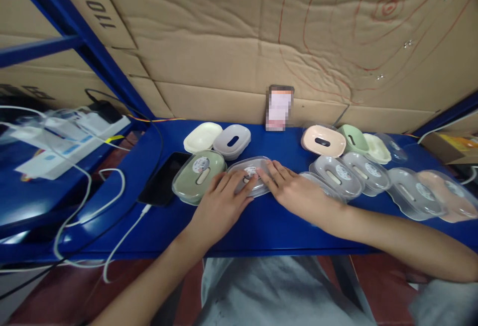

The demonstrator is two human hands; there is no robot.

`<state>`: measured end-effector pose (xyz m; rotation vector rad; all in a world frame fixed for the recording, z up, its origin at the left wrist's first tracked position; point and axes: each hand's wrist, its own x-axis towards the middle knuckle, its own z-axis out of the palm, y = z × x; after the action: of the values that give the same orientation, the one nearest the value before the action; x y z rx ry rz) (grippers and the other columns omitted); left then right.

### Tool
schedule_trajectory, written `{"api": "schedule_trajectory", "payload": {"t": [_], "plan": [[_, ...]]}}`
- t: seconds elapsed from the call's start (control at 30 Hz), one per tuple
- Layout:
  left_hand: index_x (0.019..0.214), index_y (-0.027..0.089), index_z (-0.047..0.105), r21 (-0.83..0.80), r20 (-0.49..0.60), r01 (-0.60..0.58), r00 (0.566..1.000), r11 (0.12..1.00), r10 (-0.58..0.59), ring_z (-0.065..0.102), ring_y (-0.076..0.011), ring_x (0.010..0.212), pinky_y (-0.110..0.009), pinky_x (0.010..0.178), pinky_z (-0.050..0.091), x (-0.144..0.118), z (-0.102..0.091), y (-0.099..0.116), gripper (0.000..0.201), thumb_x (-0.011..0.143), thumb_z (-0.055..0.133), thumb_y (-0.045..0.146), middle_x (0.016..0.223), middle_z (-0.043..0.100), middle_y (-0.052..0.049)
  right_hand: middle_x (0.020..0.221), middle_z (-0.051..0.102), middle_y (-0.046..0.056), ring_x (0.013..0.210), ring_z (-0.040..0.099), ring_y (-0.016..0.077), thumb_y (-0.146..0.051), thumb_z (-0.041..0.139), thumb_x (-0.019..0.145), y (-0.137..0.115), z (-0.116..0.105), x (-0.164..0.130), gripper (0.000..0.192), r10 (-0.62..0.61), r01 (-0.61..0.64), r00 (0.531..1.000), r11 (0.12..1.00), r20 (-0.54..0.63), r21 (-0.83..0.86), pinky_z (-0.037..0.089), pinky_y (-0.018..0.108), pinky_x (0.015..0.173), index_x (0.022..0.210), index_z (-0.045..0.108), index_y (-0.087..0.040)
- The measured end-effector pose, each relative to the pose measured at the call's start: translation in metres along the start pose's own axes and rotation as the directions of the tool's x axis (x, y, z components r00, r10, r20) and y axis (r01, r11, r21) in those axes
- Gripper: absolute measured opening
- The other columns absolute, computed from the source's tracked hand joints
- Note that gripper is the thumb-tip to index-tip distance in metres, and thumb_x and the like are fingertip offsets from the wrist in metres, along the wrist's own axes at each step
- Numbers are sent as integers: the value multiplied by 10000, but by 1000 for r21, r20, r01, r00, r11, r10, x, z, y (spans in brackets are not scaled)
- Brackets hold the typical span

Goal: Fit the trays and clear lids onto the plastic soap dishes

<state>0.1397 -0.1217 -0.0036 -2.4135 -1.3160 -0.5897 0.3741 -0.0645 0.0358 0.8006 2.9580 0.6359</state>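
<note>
Hands met over one clear-lidded grey oval plastic soap box (pixel 251 175) near the middle of the blue metal desk (pixel 261 226). The left hand (pixel 219 205) lay flat on the lid's near left part, fingers spread and uncurled, a released grip that pressed rather than grasped. The right hand (pixel 298 192) lay likewise on the near right part, fingers straight, its grip also released; the fingertips of both almost touched over the lid's round label. A bare strip of desk ran between the wrists and the front edge, which crossed just above the person's grey shirt (pixel 269 291).

Just left of that box, touching it or nearly so, sat a clear-lidded green oval soap box (pixel 197 175), and left of that a black phone (pixel 163 185) lay flat with a white cable (pixel 123 239) trailing over the front edge. To the right, a row of clear-lidded grey boxes (pixel 351 174) overlapped one another toward the right edge, ending in a clear-lidded peach one (pixel 450 199); little free room remained there.

Farther back stood open trays: a cream oval tray (pixel 202 137) beside a pale grey tray (pixel 231 141) on the left, and a peach tray (pixel 323 140), a green tray (pixel 354 138) and a cream tray (pixel 377 148) on the right. Open blue surface lay between the two groups. At the back edge a small blurred card (pixel 280 108) leaned on a brown cardboard wall (pixel 239 47). A white power strip (pixel 70 139) sat on the left wing.
</note>
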Motion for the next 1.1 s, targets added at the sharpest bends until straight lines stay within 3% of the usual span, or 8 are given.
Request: {"api": "schedule_trajectory", "payload": {"t": [0.17, 0.33, 0.5, 0.63, 0.77, 0.9, 1.0, 1.1], "plan": [[1478, 220, 628, -73, -1, 34, 999, 997, -34, 670, -350, 1278, -572, 1111, 547, 0, 2, -1, 424, 1054, 623, 243, 1376, 678, -170, 1558, 589, 234, 1403, 639, 341, -13, 405, 1007, -4, -3, -4, 583, 28, -28, 1000, 1000, -2, -8, 631, 434, 1077, 1574, 532, -65], [1554, 241, 540, -138, 42, 115, 993, 984, -110, 489, -454, 1508, -648, 1128, 532, 0, 5, -2, 593, 994, 731, 265, 1633, 441, -249, 1551, 593, 255, 1411, 630, 360, -119, 554, 1049, 14, -13, 0, 541, 1, -7, 999, 989, 43, 150, 593, 479, 1126, 1588, 514, -87], [1478, 266, 562, -275, 106, 102, 991, 956, -75, 411, -393, 1584, -606, 1205, 498, -3, 4, 0, 499, 1004, 686, 173, 1643, 453, -168, 1710, 378, 265, 1567, 429, 424, -395, 835, 930, 30, -16, 8, 929, -22, -27, 994, 905, 111, 424, 455, 627, 1230, 1691, 346, -182], [1494, 257, 515, -349, 120, 121, 989, 929, -84, 454, -363, 1558, -606, 1215, 495, -5, 1, 0, 544, 991, 702, 166, 1628, 469, -160, 1706, 383, 259, 1509, 504, 413, -345, 850, 905, 31, -14, 14, 1030, -69, -37, 983, 835, 171, 550, 541, 580, 1154, 1726, 250, -183], [1537, 233, 473, -361, 75, 91, 995, 928, -69, 404, -359, 1594, -600, 1238, 470, -3, -6, 0, 546, 1028, 665, 191, 1684, 404, -179, 1685, 429, 223, 1463, 538, 404, -390, 802, 937, 32, -19, 3, 931, -32, -12, 997, 847, 72, 531, 552, 605, 1135, 1708, 316, -199], [1607, 247, 422, -316, -45, 11, 999, 949, -26, 281, -381, 1652, -590, 1267, 431, 4, -19, 8, 596, 1052, 630, 186, 1793, 189, -184, 1731, 383, 169, 1517, 485, 397, -471, 726, 991, 45, -36, -37, 855, 95, -53, 993, 876, -65, 479, 492, 621, 1203, 1713, 319, -260], [1615, 240, 431, -290, -51, -63, 997, 955, 50, 307, -381, 1642, -587, 1266, 434, 7, -25, 18, 586, 1060, 613, 196, 1780, 234, -192, 1728, 409, 103, 1550, 463, 358, -518, 679, 1012, 65, -45, -88, 805, 349, -256, 926, 861, -145, 440, 437, 587, 1261, 1709, 319, -336], [1618, 232, 440, -301, 44, -164, 982, 940, 186, 392, -370, 1602, -573, 1243, 467, 10, -25, 34, 592, 1058, 630, 234, 1714, 377, -205, 1617, 551, 120, 1462, 560, 388, -694, 664, 953, 90, -37, -162, 833, 641, -554, 741, 751, -199, 359, 467, 595, 1223, 1660, 420, -328]]}}
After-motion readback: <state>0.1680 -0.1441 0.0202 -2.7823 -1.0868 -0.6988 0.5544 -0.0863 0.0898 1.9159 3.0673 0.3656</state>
